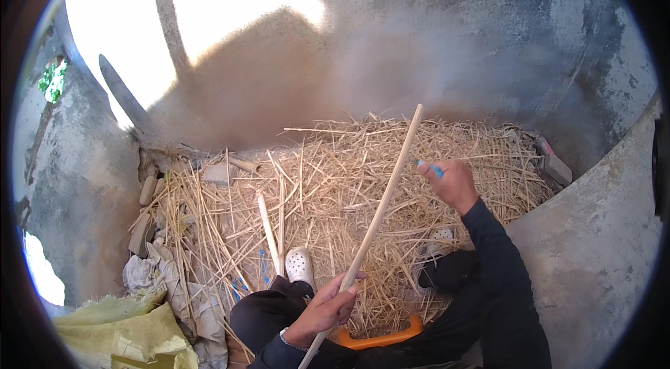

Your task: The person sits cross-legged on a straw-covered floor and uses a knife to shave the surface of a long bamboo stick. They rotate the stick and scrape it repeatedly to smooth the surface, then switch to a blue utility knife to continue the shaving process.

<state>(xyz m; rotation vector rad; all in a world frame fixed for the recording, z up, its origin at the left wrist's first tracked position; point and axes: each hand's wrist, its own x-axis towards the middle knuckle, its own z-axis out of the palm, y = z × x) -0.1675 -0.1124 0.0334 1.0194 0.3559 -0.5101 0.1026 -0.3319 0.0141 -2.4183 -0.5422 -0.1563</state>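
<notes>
My left hand [331, 306] is closed around the lower part of a long pale strip [387, 198] that looks like split bamboo. The strip slants up and to the right from between my knees, its far end above the litter on the floor. To the right of that end is my right hand [452, 184], its fingers curled round a small blue thing [436, 171]. Most of the blue thing is hidden in the fist, so its kind does not show. A gap separates it from the strip.
Straw-like slivers [460, 152] cover the floor up to a concrete wall [453, 34]. Two thicker pale sticks [267, 229] lie near my white clog [299, 266]. A yellow sack [139, 337], an orange curved piece [384, 337] and a brick [555, 161] are around me.
</notes>
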